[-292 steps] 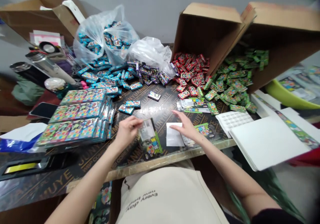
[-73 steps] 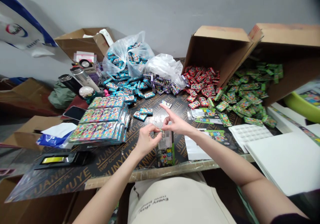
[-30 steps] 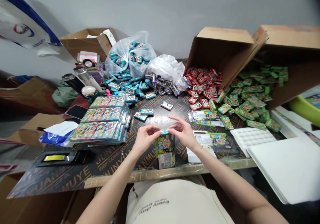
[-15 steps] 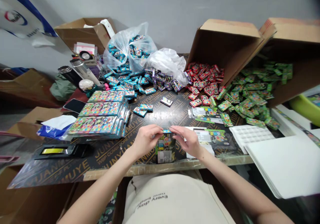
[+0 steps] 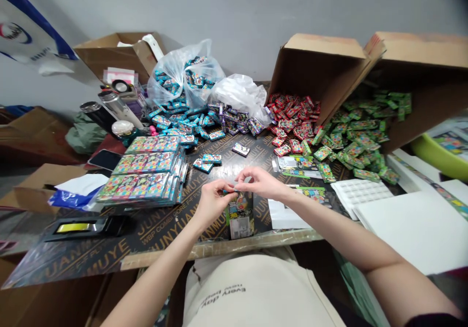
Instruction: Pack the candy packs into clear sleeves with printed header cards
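Note:
A tall printed packet [image 5: 241, 220], dark with green edges and a pale label patch, stands at the table's front edge below my hands. My left hand [image 5: 216, 198] is closed in a pinch at the packet's top left corner, where a bit of blue shows. My right hand [image 5: 258, 183] reaches over the top, thumb and fingers pinched together against the left fingertips. What the right fingers hold is too small to make out. Faint clear film [image 5: 224, 172] shows just behind the hands. Right of them lie flat printed sleeves [image 5: 316, 195] and a white sheet [image 5: 283, 215].
Stacked packs [image 5: 142, 173] and a tape dispenser [image 5: 86, 227] are at left. Loose blue boxes [image 5: 206, 161], purple boxes [image 5: 234, 117], red boxes [image 5: 292, 117] and green boxes [image 5: 361, 142] lie behind. Cartons [image 5: 325, 73] stand at the back right, white boards [image 5: 413, 229] at right.
My right hand has moved left and over the packet's top, so its fingertips now meet those of my left hand. The blue top between the hands is now mostly hidden.

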Demonstrator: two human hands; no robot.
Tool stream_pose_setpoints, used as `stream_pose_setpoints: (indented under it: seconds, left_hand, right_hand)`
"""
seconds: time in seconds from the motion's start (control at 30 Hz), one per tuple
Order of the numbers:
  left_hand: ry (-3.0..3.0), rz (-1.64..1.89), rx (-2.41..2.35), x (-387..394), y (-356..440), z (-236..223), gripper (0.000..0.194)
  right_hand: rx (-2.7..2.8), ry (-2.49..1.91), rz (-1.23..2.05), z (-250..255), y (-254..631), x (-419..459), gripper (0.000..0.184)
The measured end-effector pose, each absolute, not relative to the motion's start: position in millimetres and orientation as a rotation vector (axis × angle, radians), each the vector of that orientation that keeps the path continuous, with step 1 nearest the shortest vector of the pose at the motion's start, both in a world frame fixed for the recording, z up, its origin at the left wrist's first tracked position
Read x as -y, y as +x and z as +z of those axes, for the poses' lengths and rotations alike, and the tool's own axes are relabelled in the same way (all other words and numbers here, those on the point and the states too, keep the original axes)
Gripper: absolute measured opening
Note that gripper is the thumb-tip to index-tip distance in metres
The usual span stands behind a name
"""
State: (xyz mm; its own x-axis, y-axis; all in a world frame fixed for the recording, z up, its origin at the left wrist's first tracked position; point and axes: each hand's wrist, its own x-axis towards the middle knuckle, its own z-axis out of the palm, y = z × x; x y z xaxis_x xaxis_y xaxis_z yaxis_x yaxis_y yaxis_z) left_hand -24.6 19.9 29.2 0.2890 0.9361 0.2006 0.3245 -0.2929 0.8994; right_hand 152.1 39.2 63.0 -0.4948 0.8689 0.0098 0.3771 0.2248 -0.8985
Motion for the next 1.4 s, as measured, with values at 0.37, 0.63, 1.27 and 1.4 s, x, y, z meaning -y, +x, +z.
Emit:
stream_pose_setpoints:
  seconds: [0.37, 0.63, 1.27, 1.4]
  left_hand:
    - [1.923, 1.049, -1.188, -12.1, -20.4, 30.7, 0.005]
    - [1.808, 1.116, -1.313, -9.8, -12.6, 21.6, 0.014]
    - [2.831, 0.714, -1.482, 47.8, -173.3, -60.7, 0.037]
    - [2.719, 0.510, -1.659, 46.9, -208.2, -83.6, 0.034]
  right_hand:
    - [1.909, -1.221, 1.271, 44.4, 142.1, -44.0, 0.024]
    - [1.796, -1.250, 1.273, 36.9, 142.4, -39.8, 0.022]
    - [1.986, -1.911, 0.457, -32.8, 229.6, -69.7, 0.034]
    - [2.144, -2.226, 0.217, -36.5, 287.8, -78.9, 0.065]
